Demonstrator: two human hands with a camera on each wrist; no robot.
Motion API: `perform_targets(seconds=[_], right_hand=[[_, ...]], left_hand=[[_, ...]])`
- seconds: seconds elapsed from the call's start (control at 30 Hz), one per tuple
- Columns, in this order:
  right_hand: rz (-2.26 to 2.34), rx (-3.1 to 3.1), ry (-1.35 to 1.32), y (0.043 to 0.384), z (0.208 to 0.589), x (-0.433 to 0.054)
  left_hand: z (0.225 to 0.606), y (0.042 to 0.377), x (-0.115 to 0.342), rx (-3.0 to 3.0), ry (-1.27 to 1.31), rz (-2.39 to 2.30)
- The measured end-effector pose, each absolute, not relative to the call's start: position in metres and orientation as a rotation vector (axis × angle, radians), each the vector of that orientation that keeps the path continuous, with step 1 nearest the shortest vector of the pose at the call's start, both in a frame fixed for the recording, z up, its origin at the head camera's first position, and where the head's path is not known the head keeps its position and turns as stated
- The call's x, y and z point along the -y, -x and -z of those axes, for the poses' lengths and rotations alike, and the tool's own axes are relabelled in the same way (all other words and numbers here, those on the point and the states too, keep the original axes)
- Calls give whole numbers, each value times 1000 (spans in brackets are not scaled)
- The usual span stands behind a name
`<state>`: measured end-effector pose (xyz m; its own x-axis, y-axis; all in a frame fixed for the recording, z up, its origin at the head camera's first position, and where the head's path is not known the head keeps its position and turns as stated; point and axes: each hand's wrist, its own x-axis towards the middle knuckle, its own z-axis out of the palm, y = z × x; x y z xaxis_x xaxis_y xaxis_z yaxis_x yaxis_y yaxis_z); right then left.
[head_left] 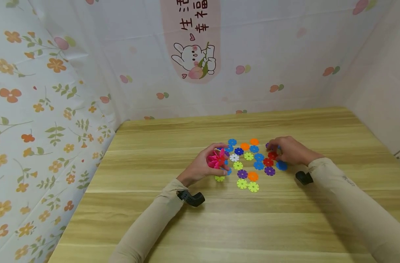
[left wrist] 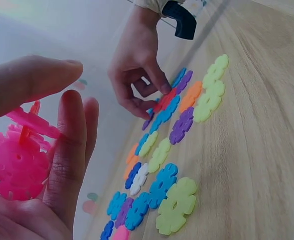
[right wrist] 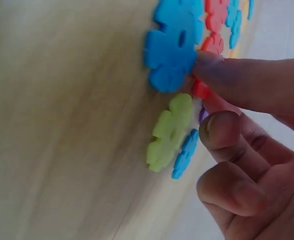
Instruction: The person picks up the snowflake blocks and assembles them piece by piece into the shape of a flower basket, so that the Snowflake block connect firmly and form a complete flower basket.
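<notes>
My left hand (head_left: 200, 164) holds a cluster of joined pink snowflake discs (left wrist: 19, 165) above the left end of the spread, fingers and thumb curled round it. An orange-red piece (left wrist: 25, 134) pokes out among the pink ones. At the right end of the spread, my right hand (head_left: 290, 150) pinches a red snowflake disc (right wrist: 200, 89) between thumb and forefinger, low over the table. Beside that thumb lies a blue disc (right wrist: 174, 47). Another red disc (head_left: 268, 162) sits just left of the right fingers, with a purple disc (head_left: 270, 171) below it.
Several loose discs lie flat between my hands, including a white disc (head_left: 234, 157), an orange disc (head_left: 253, 176) and a yellow-green disc (head_left: 253, 187). They rest on a wood-grain table (head_left: 219, 226). A printed cloth (head_left: 134, 54) hangs along the table's back edge.
</notes>
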<state>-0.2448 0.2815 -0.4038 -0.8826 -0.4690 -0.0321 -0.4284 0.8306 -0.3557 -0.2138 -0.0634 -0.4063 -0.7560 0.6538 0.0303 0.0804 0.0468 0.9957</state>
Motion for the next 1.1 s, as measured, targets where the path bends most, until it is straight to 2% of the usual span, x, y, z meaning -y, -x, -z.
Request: perform_targets(seconds=[0.47, 0.8, 1.1], right_hand=[[642, -2864, 717, 241, 394, -284], [959, -2874, 803, 215, 390, -246], [1193, -2849, 924, 209, 389, -214]], left_hand=[[407, 214, 59, -2068, -717, -1691], [408, 214, 55, -2065, -744, -1692], [410, 215, 51, -2061, -710, -1662]])
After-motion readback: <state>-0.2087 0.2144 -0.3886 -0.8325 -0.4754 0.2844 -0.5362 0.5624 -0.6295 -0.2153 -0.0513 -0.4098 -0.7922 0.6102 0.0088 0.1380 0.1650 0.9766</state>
